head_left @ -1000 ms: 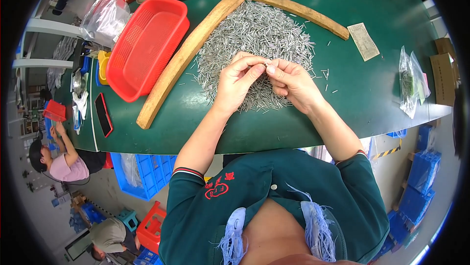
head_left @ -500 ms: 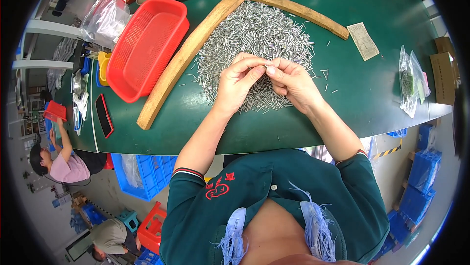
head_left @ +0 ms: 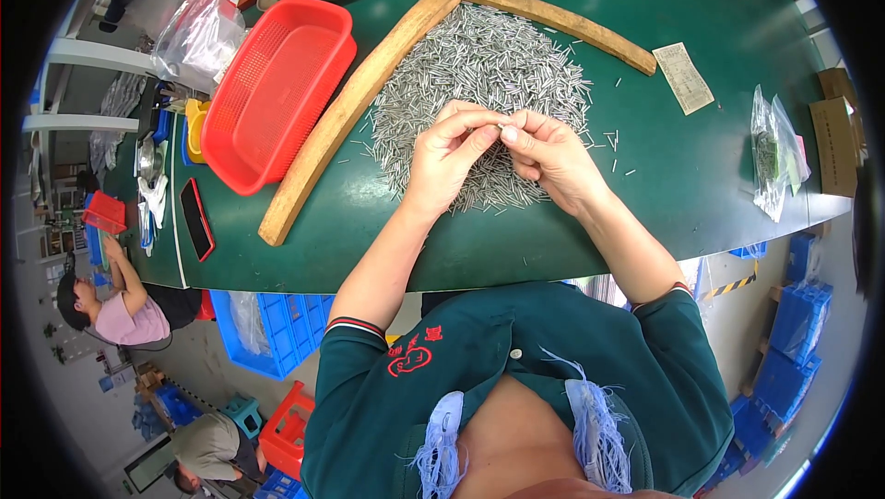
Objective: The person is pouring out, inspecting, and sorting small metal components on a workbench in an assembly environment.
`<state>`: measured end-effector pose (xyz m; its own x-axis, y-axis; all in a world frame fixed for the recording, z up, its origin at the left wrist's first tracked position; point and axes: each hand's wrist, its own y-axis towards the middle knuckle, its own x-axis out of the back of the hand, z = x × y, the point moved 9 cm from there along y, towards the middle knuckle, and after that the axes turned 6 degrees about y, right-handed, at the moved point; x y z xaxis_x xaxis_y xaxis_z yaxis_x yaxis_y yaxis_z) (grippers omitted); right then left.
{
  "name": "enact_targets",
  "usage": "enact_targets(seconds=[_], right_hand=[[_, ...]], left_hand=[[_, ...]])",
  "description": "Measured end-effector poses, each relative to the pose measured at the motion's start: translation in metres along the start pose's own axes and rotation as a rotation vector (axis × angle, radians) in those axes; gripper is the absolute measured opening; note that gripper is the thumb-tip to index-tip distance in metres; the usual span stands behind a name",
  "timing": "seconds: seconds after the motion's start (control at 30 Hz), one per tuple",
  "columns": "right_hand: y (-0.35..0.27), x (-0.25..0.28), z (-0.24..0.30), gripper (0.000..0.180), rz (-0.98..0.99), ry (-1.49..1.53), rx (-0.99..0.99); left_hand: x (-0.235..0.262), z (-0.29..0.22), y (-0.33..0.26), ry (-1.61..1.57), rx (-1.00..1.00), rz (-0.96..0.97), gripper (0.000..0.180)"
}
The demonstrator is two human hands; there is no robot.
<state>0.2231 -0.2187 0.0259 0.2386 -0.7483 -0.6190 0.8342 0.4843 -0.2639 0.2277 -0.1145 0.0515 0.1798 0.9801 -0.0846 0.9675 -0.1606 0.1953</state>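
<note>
Left hand (head_left: 447, 153) and right hand (head_left: 546, 153) raised together just above the big heap of small metal pins (head_left: 479, 65), fingertips meeting at the middle. Fingers (head_left: 475, 130) of both hands narrow, pinched on one small pin (head_left: 501, 125) held between them; too small to tell more about it. Heap spread on the green surface (head_left: 701, 185), lying inside the angle of two curved wooden strips: a long one (head_left: 355, 112) on the left side, a shorter one (head_left: 553, 24) at the far side. Some single pins scattered to the right of the heap. Red plastic basket (head_left: 277, 89) just beside the long strip, further left. Clear plastic bag (head_left: 774, 153) near the right edge, paper slip (head_left: 684, 77) beyond the shorter strip. Black phone (head_left: 196, 219) near the left edge.
</note>
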Motion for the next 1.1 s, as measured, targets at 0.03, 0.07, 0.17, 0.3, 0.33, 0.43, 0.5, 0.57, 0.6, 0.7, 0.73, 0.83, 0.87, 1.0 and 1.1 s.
enact_targets(seconds=[0.03, 0.07, 0.17, 0.3, 0.33, 0.43, 0.5, 0.57, 0.6, 0.7, 0.73, 0.83, 0.87, 1.0, 1.1], right_hand=[[0.0, 0.0, 0.0, 0.014, 0.0, 0.0, 0.0], [0.0, -0.001, 0.0, 0.014, 0.001, 0.009, 0.001], [0.0, -0.001, 0.0, 0.014, 0.005, 0.017, 0.005], [0.0, -0.001, 0.0, 0.015, 0.004, 0.019, 0.003], [0.0, -0.001, 0.0, 0.015, 0.005, 0.018, 0.003], [0.001, 0.0, -0.001, 0.014, 0.003, 0.022, 0.002], [0.0, -0.001, -0.002, 0.014, 0.024, 0.027, -0.022], [0.001, 0.0, -0.005, 0.016, 0.035, 0.063, -0.036], [0.001, -0.001, -0.006, 0.018, 0.047, 0.099, -0.05], [0.002, -0.007, -0.007, 0.024, 0.06, 0.352, -0.095], [0.003, -0.007, -0.007, 0.024, 0.059, 0.352, -0.095], [0.004, -0.009, -0.009, 0.028, 0.067, 0.477, -0.138], [0.004, -0.009, -0.009, 0.028, 0.061, 0.506, -0.142], [0.002, -0.009, -0.007, 0.028, 0.044, 0.417, -0.13], [0.002, -0.005, -0.008, 0.026, 0.067, 0.351, -0.127]], left_hand=[[0.0, 0.0, 0.0, 0.001, -0.01, -0.003, 0.015], [0.0, 0.0, 0.0, 0.001, -0.01, -0.003, 0.015], [0.001, 0.001, 0.0, 0.01, -0.018, -0.008, 0.015], [0.001, 0.001, 0.0, 0.031, -0.03, -0.013, 0.015], [0.002, 0.0, 0.0, 0.054, -0.038, -0.016, 0.015], [0.004, -0.001, 0.0, 0.107, -0.051, -0.029, 0.015], [0.004, -0.003, 0.0, 0.138, -0.068, -0.043, 0.014], [0.004, -0.007, 0.0, 0.168, -0.085, -0.054, 0.014], [0.006, -0.012, -0.001, 0.234, -0.107, -0.083, 0.015], [0.01, -0.023, -0.002, 0.454, -0.192, -0.129, 0.019], [0.008, -0.03, -0.003, 0.607, -0.256, -0.141, 0.022], [0.004, -0.04, -0.005, 0.776, -0.35, -0.165, 0.028], [0.005, -0.039, -0.005, 0.777, -0.35, -0.164, 0.028], [0.01, -0.04, -0.005, 0.746, -0.327, -0.21, 0.027], [0.012, -0.034, -0.002, 0.682, -0.262, -0.198, 0.026]])
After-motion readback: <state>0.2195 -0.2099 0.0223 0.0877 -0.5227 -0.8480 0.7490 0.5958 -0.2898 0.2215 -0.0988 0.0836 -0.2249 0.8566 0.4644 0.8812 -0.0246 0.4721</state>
